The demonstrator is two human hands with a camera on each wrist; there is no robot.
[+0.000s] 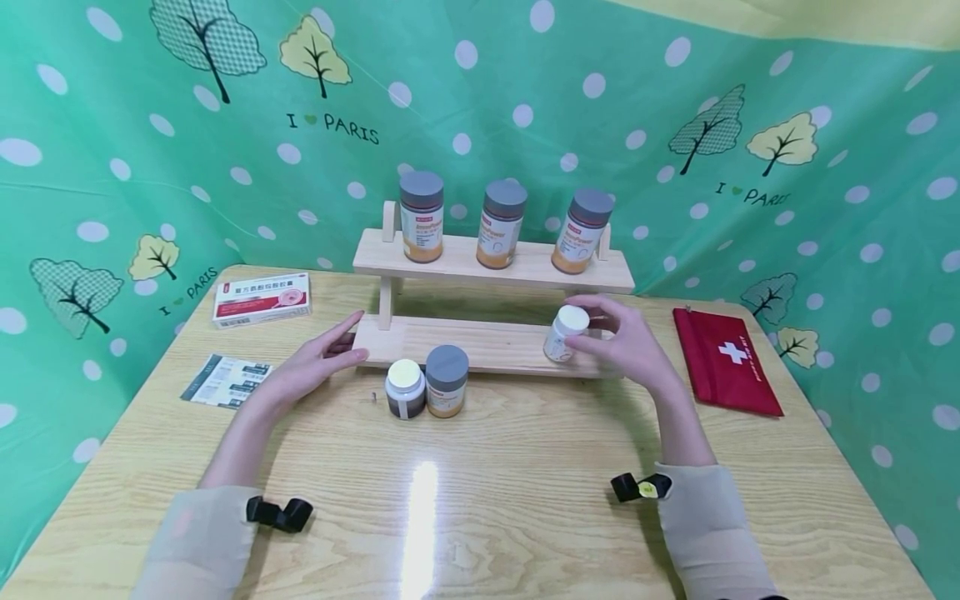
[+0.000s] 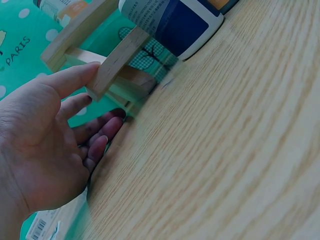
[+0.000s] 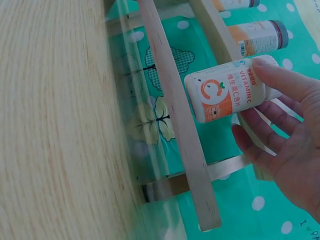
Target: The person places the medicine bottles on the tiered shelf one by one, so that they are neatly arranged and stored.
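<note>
A white bottle (image 1: 557, 340) labelled VITAMIN C is grasped by the right hand (image 1: 626, 337), with the thumb placed on the near side and the fingers behind. The bottle is positioned to the left of the palm; its cap end is enclosed by the grip, and its base projects beyond the fingertips. It is located at the right part of the lower board (image 1: 480, 343) of a wooden shelf, slightly tilted; whether the base is touching the board cannot be told. Nothing is gripped by the left hand (image 1: 311, 367): its fingers are relaxed, and the left end of the lower board is touched by the thumb. In front of the board, left of centre, a small bottle (image 1: 406, 400) with a pale cap and a grey-lidded jar (image 1: 447, 392) are placed side by side. Three similar jars (image 1: 423, 225) are supported by the upper board (image 1: 453, 261). A red pouch (image 1: 727, 371) is laid at the far right.
</note>
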